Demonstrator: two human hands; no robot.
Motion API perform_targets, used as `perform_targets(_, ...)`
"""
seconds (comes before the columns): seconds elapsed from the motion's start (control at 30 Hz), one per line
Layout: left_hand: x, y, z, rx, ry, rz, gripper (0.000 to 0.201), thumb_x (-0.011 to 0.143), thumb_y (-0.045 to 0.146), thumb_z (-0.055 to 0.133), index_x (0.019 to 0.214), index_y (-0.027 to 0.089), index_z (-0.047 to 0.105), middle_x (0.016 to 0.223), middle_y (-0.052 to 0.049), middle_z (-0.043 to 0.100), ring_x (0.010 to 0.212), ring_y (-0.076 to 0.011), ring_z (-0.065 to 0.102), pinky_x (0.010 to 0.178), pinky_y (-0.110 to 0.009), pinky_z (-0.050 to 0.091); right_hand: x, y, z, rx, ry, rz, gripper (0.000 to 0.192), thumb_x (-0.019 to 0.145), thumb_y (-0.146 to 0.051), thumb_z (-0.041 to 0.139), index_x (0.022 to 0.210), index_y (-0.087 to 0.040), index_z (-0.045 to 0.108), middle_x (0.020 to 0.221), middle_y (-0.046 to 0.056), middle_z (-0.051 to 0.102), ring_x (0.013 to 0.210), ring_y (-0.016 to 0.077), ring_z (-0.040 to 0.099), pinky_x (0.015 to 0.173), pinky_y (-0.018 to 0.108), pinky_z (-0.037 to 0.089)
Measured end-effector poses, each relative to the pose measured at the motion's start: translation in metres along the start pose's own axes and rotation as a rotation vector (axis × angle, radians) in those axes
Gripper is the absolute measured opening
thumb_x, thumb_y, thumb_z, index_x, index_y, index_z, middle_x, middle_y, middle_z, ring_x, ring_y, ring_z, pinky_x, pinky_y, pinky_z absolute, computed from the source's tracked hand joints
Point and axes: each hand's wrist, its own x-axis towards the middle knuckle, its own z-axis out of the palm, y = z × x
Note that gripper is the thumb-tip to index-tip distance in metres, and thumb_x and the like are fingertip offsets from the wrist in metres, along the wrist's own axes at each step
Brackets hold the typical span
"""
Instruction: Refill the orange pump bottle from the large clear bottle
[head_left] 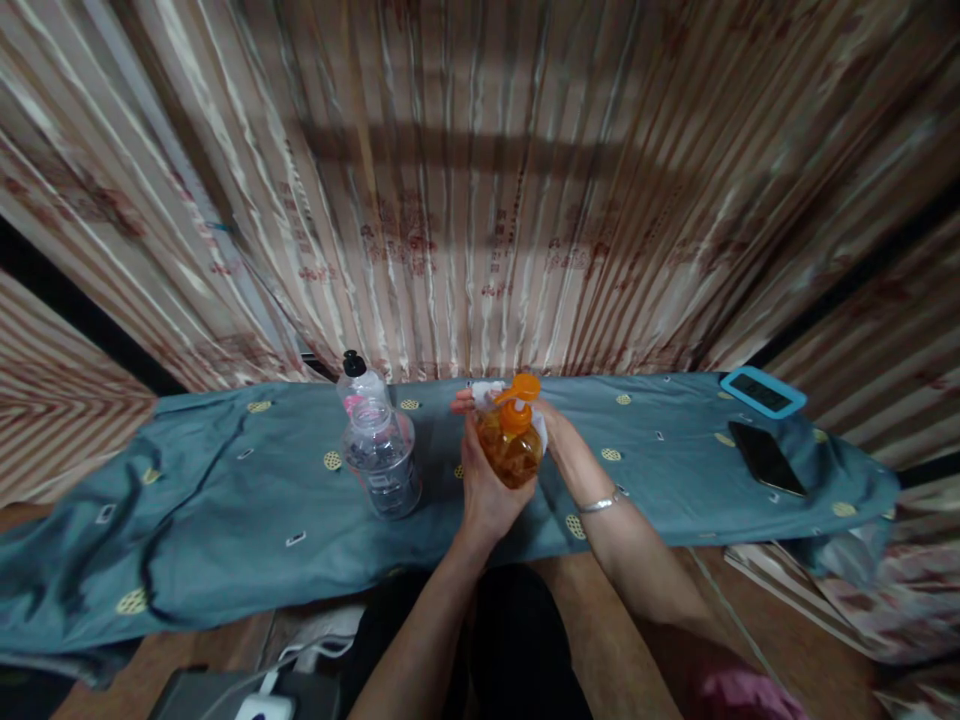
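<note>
My left hand (pixel 486 490) grips an orange pump bottle (pixel 511 446) from below and from the side, holding it above the blue cloth (pixel 225 500). My right hand (pixel 559 435) is behind the bottle and presses a white cloth or tissue (pixel 487 392) against its upper part near the orange pump head (pixel 523 388). A silver bracelet sits on my right wrist (pixel 600 503). To the left of the bottle stands a clear plastic bottle (pixel 382 460), with a second clear bottle with a black cap (pixel 356 378) just behind it.
The blue cloth covers a long narrow surface in front of a striped curtain (pixel 480 200). A dark phone (pixel 765 457) and a blue-framed device (pixel 763 391) lie at the far right. A white charger and cable (pixel 262 705) lie on the floor below.
</note>
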Motion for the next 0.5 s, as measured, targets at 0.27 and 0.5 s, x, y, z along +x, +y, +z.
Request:
perform_targets(0.27, -0.001, -0.005, 0.002, -0.029, -0.018, -0.058, 0.137, 0.057, 0.022, 0.090, 0.164, 0.022, 0.005, 0.168, -0.022, 0.030, 0.156, -0.0417, 0.033, 0.128, -0.061, 0.030, 0.037, -0.013, 0.010, 0.076, -0.309, 0.220, 0.024, 0.100, -0.039, 0.066, 0.100, -0.016, 0.071, 0.096, 0.002, 0.075, 0.084, 0.0150, 0.072, 0.080, 0.035, 0.061)
perform_targets(0.5, 0.002, -0.005, 0.005, -0.024, -0.014, -0.050, 0.138, 0.057, 0.030, 0.093, 0.164, 0.020, 0.006, 0.160, -0.024, 0.042, 0.148, -0.0407, 0.047, 0.123, -0.061, 0.039, -0.033, 0.013, 0.006, 0.086, 0.159, -0.063, 0.046, 0.100, -0.060, 0.055, 0.103, -0.017, 0.070, 0.102, 0.005, 0.075, 0.094, 0.0195, 0.073, 0.091, 0.043, 0.058)
